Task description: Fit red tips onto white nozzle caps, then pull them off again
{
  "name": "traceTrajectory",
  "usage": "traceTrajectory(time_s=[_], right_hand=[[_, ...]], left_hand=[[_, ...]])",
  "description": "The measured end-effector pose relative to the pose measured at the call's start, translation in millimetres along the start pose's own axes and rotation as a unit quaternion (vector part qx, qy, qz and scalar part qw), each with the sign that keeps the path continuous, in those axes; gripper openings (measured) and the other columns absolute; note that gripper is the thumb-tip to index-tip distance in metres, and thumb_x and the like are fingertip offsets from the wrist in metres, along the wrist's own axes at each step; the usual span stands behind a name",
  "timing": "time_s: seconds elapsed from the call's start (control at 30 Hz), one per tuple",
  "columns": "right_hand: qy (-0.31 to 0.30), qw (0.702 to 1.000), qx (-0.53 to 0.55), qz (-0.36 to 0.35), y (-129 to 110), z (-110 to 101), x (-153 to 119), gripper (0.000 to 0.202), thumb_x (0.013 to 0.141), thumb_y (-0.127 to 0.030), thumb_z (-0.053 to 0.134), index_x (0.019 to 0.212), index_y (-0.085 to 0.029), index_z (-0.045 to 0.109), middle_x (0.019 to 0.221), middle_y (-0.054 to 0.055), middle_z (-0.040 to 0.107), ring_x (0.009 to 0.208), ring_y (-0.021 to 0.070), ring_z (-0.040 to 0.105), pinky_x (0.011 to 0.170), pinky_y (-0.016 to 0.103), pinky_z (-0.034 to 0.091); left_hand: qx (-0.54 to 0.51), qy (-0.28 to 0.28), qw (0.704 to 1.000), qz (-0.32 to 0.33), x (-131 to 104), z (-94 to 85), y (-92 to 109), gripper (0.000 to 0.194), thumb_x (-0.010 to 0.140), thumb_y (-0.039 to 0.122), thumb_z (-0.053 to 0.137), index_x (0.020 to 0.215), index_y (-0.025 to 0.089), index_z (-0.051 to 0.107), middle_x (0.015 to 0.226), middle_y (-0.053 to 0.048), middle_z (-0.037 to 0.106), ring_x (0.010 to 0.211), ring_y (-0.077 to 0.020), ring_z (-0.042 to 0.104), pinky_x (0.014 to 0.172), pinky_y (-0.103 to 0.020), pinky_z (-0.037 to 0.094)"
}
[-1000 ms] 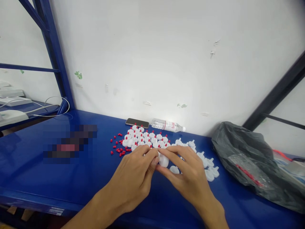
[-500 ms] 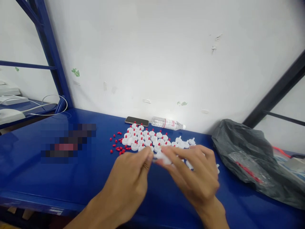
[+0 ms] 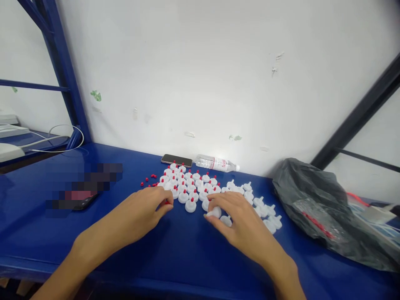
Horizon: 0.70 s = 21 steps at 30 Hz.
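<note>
My right hand [image 3: 242, 218] pinches a white plastic nozzle cap [image 3: 215, 212] between thumb and fingers, its spout pointing left with no red on it. My left hand [image 3: 150, 208] is down at the loose red tip caps [image 3: 153, 176], thumb and forefinger curled together with a bit of red showing between them. It partly covers the loose caps. Between and behind the hands stand rows of white nozzle caps with red tips [image 3: 190, 205]. Bare white nozzle caps [image 3: 271, 223] lie in a group beyond my right hand.
A phone [image 3: 176, 160] and a clear plastic bottle [image 3: 217, 163] lie along the wall. On the right a dark plastic bag [image 3: 289, 183] lies on the blue table [image 3: 175, 258]. A dark object [image 3: 86, 203], partly pixelated, is at the left. Blue frame posts [image 3: 67, 83] rise at the side.
My hands have moved apart. The left went left and down to the loose red caps; the right now holds a bare white nozzle cap near the front of the rows.
</note>
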State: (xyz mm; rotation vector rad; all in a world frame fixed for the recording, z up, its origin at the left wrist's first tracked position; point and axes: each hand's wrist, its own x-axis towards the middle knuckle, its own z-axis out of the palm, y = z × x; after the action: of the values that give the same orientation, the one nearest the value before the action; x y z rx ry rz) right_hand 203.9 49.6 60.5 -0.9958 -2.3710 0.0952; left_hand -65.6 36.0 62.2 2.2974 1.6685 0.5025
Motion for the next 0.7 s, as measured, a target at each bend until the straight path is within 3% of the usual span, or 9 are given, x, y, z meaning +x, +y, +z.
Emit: traceTrajectory(time_s=[0.13, 0.33, 0.5, 0.6, 0.7], right_hand=[[-0.034, 0.999, -0.006, 0.012, 1.6, 3.6, -2.7, 0.003, 0.093, -0.029, 0.072, 0.096, -0.028, 0.073, 0.109, 0.001, 0.069, 0.103, 0.0205, 0.065, 0.095, 0.038, 0.049], [-0.050, 0.998, -0.015, 0.020, 6.4, 5.8, -3.1, 0.008, 0.095, -0.023, 0.070, 0.100, -0.028, 0.073, 0.092, -0.002, 0.073, 0.092, 0.0197, 0.068, 0.094, 0.039, 0.049], [0.017, 0.996, -0.073, 0.042, 13.9, 6.0, -1.3, 0.011, 0.099, -0.027, 0.063, 0.104, -0.026, 0.073, 0.100, 0.001, 0.076, 0.096, 0.0217, 0.069, 0.094, 0.042, 0.048], [0.049, 0.988, -0.129, 0.069, 23.0, 7.8, -1.1, 0.018, 0.102, -0.024, 0.055, 0.106, -0.024, 0.072, 0.107, 0.005, 0.075, 0.098, 0.0248, 0.069, 0.090, 0.045, 0.049], [0.057, 0.978, -0.178, 0.087, 32.4, 13.1, -4.1, 0.025, 0.103, -0.024, 0.051, 0.118, -0.021, 0.071, 0.124, 0.011, 0.072, 0.113, 0.0302, 0.066, 0.094, 0.049, 0.050]], left_hand=[[0.010, -0.023, 1.000, -0.002, -1.2, -2.5, -5.7, 0.020, 0.097, 0.028, 0.049, 0.083, 0.027, 0.064, 0.084, 0.001, 0.072, 0.077, -0.0198, 0.064, 0.065, -0.030, 0.036], [-0.018, -0.073, 0.997, -0.025, -10.0, -20.0, -22.1, 0.018, 0.093, 0.032, 0.058, 0.078, 0.029, 0.067, 0.071, 0.005, 0.071, 0.066, -0.0160, 0.065, 0.059, -0.027, 0.037], [-0.034, -0.119, 0.991, -0.060, -15.6, -20.1, -29.4, 0.013, 0.087, 0.033, 0.064, 0.077, 0.029, 0.071, 0.064, 0.006, 0.068, 0.055, -0.0141, 0.062, 0.054, -0.025, 0.038], [-0.029, -0.119, 0.991, -0.047, -13.1, -14.2, -28.9, 0.008, 0.083, 0.029, 0.065, 0.077, 0.030, 0.071, 0.072, 0.005, 0.070, 0.064, -0.0151, 0.064, 0.057, -0.025, 0.039], [-0.019, -0.125, 0.991, -0.054, -7.4, -8.3, -27.1, 0.010, 0.083, 0.025, 0.063, 0.076, 0.027, 0.070, 0.073, 0.004, 0.069, 0.066, -0.0157, 0.063, 0.057, -0.025, 0.037]])
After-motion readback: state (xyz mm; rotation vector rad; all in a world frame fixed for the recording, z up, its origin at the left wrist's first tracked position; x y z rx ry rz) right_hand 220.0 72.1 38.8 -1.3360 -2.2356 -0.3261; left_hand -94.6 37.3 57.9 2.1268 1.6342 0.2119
